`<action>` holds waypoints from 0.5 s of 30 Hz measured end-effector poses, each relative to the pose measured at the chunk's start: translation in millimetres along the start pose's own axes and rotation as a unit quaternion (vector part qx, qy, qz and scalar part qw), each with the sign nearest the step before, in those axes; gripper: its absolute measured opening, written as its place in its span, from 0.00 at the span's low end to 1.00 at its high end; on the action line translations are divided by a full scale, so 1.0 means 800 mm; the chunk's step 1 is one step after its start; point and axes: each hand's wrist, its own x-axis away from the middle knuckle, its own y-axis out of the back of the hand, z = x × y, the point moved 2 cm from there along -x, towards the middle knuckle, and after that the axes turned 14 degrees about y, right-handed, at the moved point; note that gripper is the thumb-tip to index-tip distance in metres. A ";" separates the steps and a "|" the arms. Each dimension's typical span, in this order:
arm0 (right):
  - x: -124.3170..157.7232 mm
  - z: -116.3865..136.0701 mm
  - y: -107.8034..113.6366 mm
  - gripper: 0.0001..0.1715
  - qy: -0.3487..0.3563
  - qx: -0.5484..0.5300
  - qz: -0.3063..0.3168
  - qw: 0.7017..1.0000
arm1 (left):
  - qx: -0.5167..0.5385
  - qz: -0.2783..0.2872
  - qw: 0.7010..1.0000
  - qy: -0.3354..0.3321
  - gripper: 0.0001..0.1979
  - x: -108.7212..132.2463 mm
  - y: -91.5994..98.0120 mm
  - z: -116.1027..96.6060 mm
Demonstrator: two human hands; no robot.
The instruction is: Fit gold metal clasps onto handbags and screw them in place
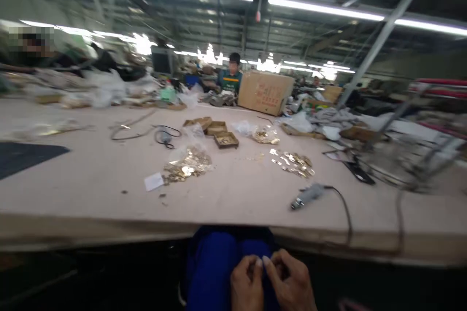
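Note:
My left hand point(247, 282) and my right hand point(290, 279) are close together above my lap, below the table's front edge. Both have curled fingers, with thumbs and fingertips pinched and the two thumbs nearly meeting. Whatever lies between the fingertips is too small or hidden to make out. Blue trousers point(213, 272) show behind the hands. On the table point(233, 194) a grey corded hand tool point(308, 196) lies to the right. Shiny gold-coloured metal pieces form one pile point(191, 161) at the left and another pile point(294, 163) at the right.
Small open boxes point(226, 140) stand mid-table, near a plastic bag of pieces point(265, 135). A white card point(153, 181) lies beside the left pile. Farther back are a large carton point(265, 92) and a person point(230, 75). A cable point(345, 209) hangs over the front edge.

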 end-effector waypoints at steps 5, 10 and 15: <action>0.068 -0.027 0.082 0.18 -0.053 0.136 0.015 0.989 | 0.001 0.085 0.992 0.095 0.22 -0.009 0.007 0.003; 0.243 -0.103 0.210 0.25 -0.372 0.358 -0.058 0.854 | 0.033 0.134 0.980 0.144 0.18 -0.004 0.002 0.014; 0.409 -0.121 0.282 0.25 -0.565 0.392 -0.029 0.725 | 0.030 0.127 0.979 0.156 0.14 0.005 -0.009 0.004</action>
